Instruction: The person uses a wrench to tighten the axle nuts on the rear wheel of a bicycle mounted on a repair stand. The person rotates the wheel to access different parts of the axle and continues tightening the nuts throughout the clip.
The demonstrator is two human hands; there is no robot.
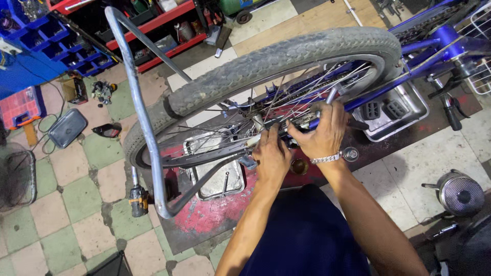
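Note:
A blue bicycle (440,38) lies inverted in front of me, its rear wheel with a worn grey tyre (276,61) and thin spokes up top. My left hand (271,156) is closed around something at the wheel's hub, hidden by the fingers. My right hand (322,133), with a silver bracelet on the wrist, grips the blue frame tube by the hub axle. A grey metal rack loop (140,112) sticks out from the wheel toward the left.
Two metal trays sit on the red floor mat: one (217,176) under the wheel, one (404,110) holding black pedals. A cordless drill (138,199) lies by the rack. Red shelves (163,25), blue bins (46,38), and a round metal part (460,194) surround the spot.

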